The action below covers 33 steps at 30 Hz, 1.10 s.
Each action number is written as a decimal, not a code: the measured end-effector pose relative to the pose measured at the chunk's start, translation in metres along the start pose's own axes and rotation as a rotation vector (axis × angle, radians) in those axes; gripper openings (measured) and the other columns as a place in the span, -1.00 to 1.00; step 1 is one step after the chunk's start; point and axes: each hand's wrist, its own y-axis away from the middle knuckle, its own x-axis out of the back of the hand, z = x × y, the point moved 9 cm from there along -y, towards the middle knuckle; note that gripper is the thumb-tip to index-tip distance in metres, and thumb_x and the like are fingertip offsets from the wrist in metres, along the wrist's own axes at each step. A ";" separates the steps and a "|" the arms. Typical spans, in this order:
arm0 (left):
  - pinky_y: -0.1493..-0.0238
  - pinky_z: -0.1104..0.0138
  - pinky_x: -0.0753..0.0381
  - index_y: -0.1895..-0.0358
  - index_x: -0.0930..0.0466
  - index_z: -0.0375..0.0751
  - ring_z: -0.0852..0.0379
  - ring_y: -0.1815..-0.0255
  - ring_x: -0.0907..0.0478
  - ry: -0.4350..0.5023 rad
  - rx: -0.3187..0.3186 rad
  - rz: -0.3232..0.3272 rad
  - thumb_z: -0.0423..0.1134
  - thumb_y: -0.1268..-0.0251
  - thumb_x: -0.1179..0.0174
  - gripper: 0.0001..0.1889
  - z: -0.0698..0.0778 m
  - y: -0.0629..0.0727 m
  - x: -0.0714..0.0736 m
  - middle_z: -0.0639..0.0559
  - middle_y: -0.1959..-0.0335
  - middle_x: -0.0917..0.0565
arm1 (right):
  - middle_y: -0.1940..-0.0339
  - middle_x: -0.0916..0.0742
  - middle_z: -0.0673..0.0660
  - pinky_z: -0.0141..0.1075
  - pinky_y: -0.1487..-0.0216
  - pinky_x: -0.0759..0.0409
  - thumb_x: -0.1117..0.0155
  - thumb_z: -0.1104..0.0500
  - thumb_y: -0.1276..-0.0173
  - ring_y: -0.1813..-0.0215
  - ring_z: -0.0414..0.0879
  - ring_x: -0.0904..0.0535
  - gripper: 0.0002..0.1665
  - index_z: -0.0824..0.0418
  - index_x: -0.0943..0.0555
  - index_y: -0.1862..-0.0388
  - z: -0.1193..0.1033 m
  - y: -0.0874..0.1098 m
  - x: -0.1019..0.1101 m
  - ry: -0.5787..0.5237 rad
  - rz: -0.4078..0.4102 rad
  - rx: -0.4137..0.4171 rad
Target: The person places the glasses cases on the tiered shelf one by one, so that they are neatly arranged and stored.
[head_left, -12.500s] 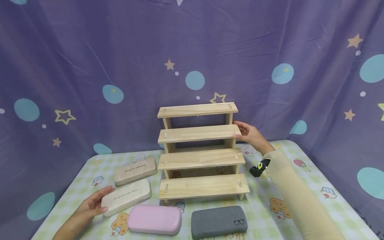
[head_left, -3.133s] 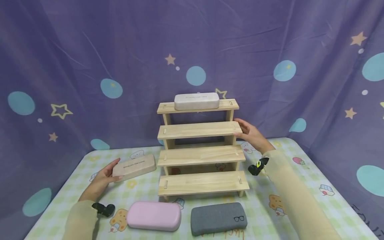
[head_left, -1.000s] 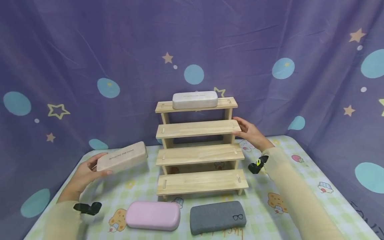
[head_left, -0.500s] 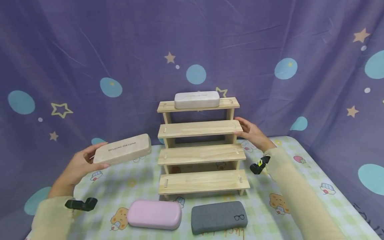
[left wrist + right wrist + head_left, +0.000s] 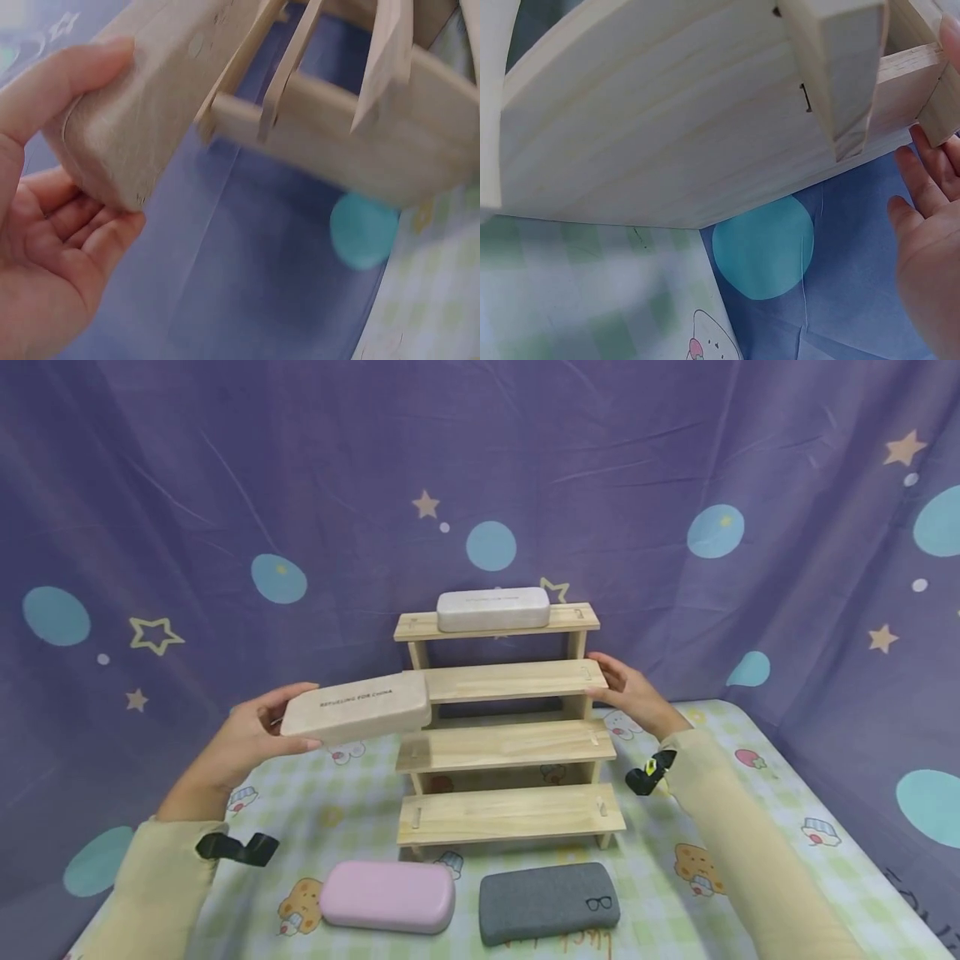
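Note:
My left hand (image 5: 255,735) grips the left end of a beige glasses case (image 5: 360,706) lettered "REFUELING FOR CHINA" and holds it in the air. The case's right end overlaps the left part of the stepped wooden display shelf (image 5: 502,816) in the head view. In the left wrist view, thumb and fingers (image 5: 112,236) pinch the case's end. My right hand (image 5: 633,697) holds the right end of the second board from the top, thumb in front and fingers behind. On the top board lies a whitish glasses case (image 5: 492,610).
A pink glasses case (image 5: 387,897) and a grey glasses case (image 5: 550,904) with a spectacles print lie in front of the shelf. The table has a checked cloth (image 5: 300,810). A purple patterned curtain (image 5: 337,485) hangs close behind.
My left hand has taken the beige case off the table, lifted it and moved right towards the shelf. Earlier, the whitish case went from the table to the top board. My right hand stays.

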 end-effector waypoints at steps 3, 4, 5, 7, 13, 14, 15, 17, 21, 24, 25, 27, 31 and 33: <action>0.24 0.39 -0.59 -0.32 -0.30 -0.29 0.21 0.15 -0.53 0.014 -0.016 -0.019 -0.46 0.00 -0.38 -0.27 0.010 -0.011 -0.015 0.21 0.02 -0.53 | -0.50 -0.16 0.20 -0.01 -0.36 -0.18 -0.23 0.17 -0.34 -0.48 0.07 -0.07 -0.11 0.22 0.01 -0.52 0.001 0.001 0.002 0.002 0.007 -0.001; 0.23 0.39 -0.59 -0.32 -0.30 -0.31 0.21 0.14 -0.53 0.019 -0.018 -0.025 -0.47 0.02 -0.39 -0.26 0.012 -0.014 -0.020 0.20 0.02 -0.53 | -0.50 -0.15 0.20 -0.01 -0.36 -0.18 -0.23 0.17 -0.34 -0.48 0.07 -0.06 -0.11 0.22 0.01 -0.52 0.001 0.001 0.001 0.004 0.005 -0.002; 0.23 0.39 -0.59 -0.31 -0.30 -0.33 0.20 0.15 -0.53 0.024 -0.020 -0.027 -0.47 0.04 -0.40 -0.25 0.015 -0.018 -0.024 0.20 0.02 -0.53 | -0.51 -0.15 0.20 -0.01 -0.37 -0.17 -0.23 0.17 -0.34 -0.49 0.07 -0.06 -0.11 0.22 0.01 -0.52 0.001 0.000 0.001 0.008 0.005 -0.002; 0.22 0.38 -0.60 -0.30 -0.32 -0.34 0.19 0.15 -0.53 0.037 -0.023 -0.037 -0.47 0.08 -0.42 -0.24 0.020 -0.027 -0.032 0.16 0.03 -0.53 | -0.50 -0.15 0.20 0.01 -0.37 -0.16 -0.23 0.16 -0.34 -0.49 0.07 -0.06 -0.11 0.21 0.01 -0.52 0.002 0.000 0.002 0.009 0.010 -0.004; 0.23 0.35 -0.60 -0.30 -0.32 -0.35 0.13 0.16 -0.54 0.079 -0.014 -0.071 -0.49 0.14 -0.44 -0.20 0.026 -0.054 -0.056 -0.07 0.00 -0.53 | -0.49 -0.17 0.24 0.04 -0.36 -0.15 -0.23 0.18 -0.34 -0.47 0.11 -0.09 -0.10 0.22 0.03 -0.52 0.002 0.001 0.003 0.000 0.021 0.004; 0.23 0.36 -0.60 -0.30 -0.32 -0.35 0.13 0.16 -0.54 0.081 -0.013 -0.073 -0.50 0.14 -0.44 -0.20 0.027 -0.057 -0.060 -0.11 -0.02 -0.53 | -0.49 -0.17 0.24 0.04 -0.36 -0.16 -0.23 0.18 -0.34 -0.47 0.11 -0.09 -0.10 0.22 0.02 -0.52 0.002 0.001 0.002 -0.001 0.022 0.004; 0.22 0.36 -0.60 -0.31 -0.32 -0.35 0.12 0.15 -0.53 0.085 -0.012 -0.075 -0.50 0.14 -0.44 -0.20 0.028 -0.060 -0.064 -0.15 -0.04 -0.52 | -0.49 -0.17 0.24 0.04 -0.36 -0.16 -0.23 0.18 -0.34 -0.47 0.11 -0.09 -0.10 0.22 0.02 -0.52 0.002 0.001 0.002 -0.005 0.024 0.002; 0.20 0.38 -0.59 -0.31 -0.33 -0.33 0.11 0.14 -0.53 0.092 -0.004 -0.072 -0.51 0.14 -0.43 -0.20 0.028 -0.065 -0.070 -0.21 -0.07 -0.50 | -0.49 -0.18 0.23 0.04 -0.36 -0.16 -0.23 0.18 -0.34 -0.47 0.10 -0.10 -0.10 0.22 0.02 -0.52 0.002 0.001 0.001 -0.009 0.024 0.001; 0.18 0.42 -0.56 -0.31 -0.33 -0.33 0.10 0.12 -0.50 0.112 0.003 -0.055 -0.51 0.14 -0.42 -0.20 0.029 -0.071 -0.081 -0.25 -0.10 -0.48 | -0.49 -0.17 0.25 0.04 -0.36 -0.16 -0.22 0.19 -0.35 -0.47 0.12 -0.09 -0.11 0.23 0.02 -0.52 0.002 0.000 0.000 -0.008 0.022 0.009; 0.18 0.43 -0.54 -0.30 -0.32 -0.37 0.11 0.13 -0.50 0.137 0.000 -0.044 -0.53 0.15 -0.41 -0.21 0.028 -0.076 -0.088 -0.25 -0.08 -0.49 | -0.49 -0.17 0.24 0.00 -0.36 -0.17 -0.20 0.20 -0.36 -0.47 0.11 -0.09 -0.13 0.24 0.02 -0.51 0.002 0.000 -0.001 -0.009 0.020 0.013; 0.18 0.43 -0.54 -0.30 -0.33 -0.37 0.10 0.13 -0.49 0.147 -0.002 -0.043 -0.54 0.15 -0.41 -0.21 0.028 -0.078 -0.091 -0.24 -0.07 -0.49 | -0.49 -0.17 0.24 -0.01 -0.36 -0.18 -0.20 0.21 -0.36 -0.47 0.10 -0.09 -0.13 0.24 0.01 -0.51 0.002 0.000 -0.001 -0.010 0.022 0.014; 0.18 0.42 -0.55 -0.30 -0.33 -0.34 0.09 0.13 -0.49 0.168 -0.002 -0.039 -0.54 0.16 -0.40 -0.21 0.027 -0.083 -0.096 -0.22 -0.06 -0.50 | -0.49 -0.17 0.24 -0.06 -0.36 -0.20 -0.19 0.22 -0.37 -0.47 0.10 -0.09 -0.14 0.24 0.02 -0.51 0.002 0.000 -0.001 -0.012 0.021 0.016; 0.17 0.40 -0.55 -0.31 -0.34 -0.26 0.09 0.11 -0.51 0.199 -0.001 -0.043 -0.50 0.13 -0.41 -0.21 0.025 -0.092 -0.105 -0.20 -0.08 -0.49 | -0.50 -0.16 0.24 -0.08 -0.35 -0.22 -0.17 0.23 -0.37 -0.47 0.10 -0.08 -0.15 0.24 0.02 -0.51 0.001 0.001 -0.001 -0.013 0.021 0.020; 0.16 0.40 -0.55 -0.32 -0.34 -0.22 0.09 0.09 -0.51 0.213 0.001 -0.045 -0.50 0.11 -0.41 -0.22 0.025 -0.097 -0.109 -0.19 -0.10 -0.48 | -0.50 -0.16 0.24 -0.05 -0.35 -0.20 -0.17 0.21 -0.38 -0.47 0.11 -0.08 -0.14 0.24 0.03 -0.52 0.000 0.001 0.000 -0.008 0.020 0.024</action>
